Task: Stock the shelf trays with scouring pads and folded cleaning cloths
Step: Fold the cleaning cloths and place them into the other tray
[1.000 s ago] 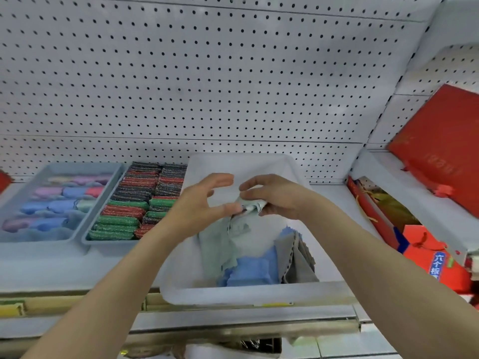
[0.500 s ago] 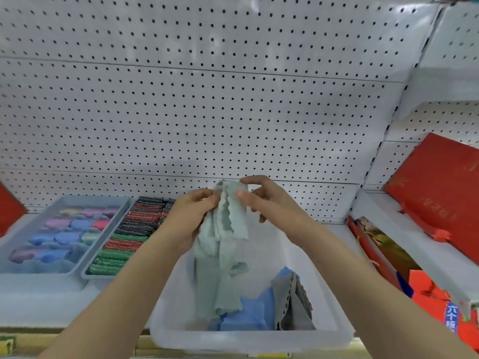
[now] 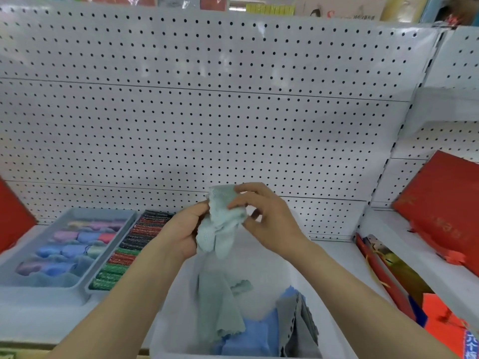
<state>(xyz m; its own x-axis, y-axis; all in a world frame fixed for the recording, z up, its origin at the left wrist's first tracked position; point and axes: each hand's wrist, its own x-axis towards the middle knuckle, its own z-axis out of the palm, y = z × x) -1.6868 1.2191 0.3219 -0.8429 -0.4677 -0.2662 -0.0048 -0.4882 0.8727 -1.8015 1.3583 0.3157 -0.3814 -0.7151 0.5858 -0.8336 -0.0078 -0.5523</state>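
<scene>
The pegboard back wall (image 3: 207,120) filled most of our view, bare of hooks, so there was open room above the shelf from ten o'clock round to two. On the shelf (image 3: 39,314) at eight o'clock, two grey trays sat side by side and touching: the far-left tray (image 3: 121,224) held pastel cloths in rows, and the one beside it held scouring pads (image 3: 129,252) packed in tight red, green and dark bands — both looked stocked or nearly so, as far as we could judge. At six o'clock the clear bin (image 3: 178,320) stood at the shelf's front edge with blue cloths (image 3: 248,340) and grey cloths (image 3: 295,322) inside, so we judged plenty was left to fold and place. Red boxes (image 3: 440,213) crowded the right side from three to four o'clock, closing off room that way. Above the bin, at centre, we held the pale green cloth (image 3: 220,224) — our left hand (image 3: 184,231) gripping its bunched side, our right hand (image 3: 269,221) pinching the upper part between thumb and curled fingers. Its tail hung down into the bin, well clear of the tray rims; the fold looked only half made.
</scene>
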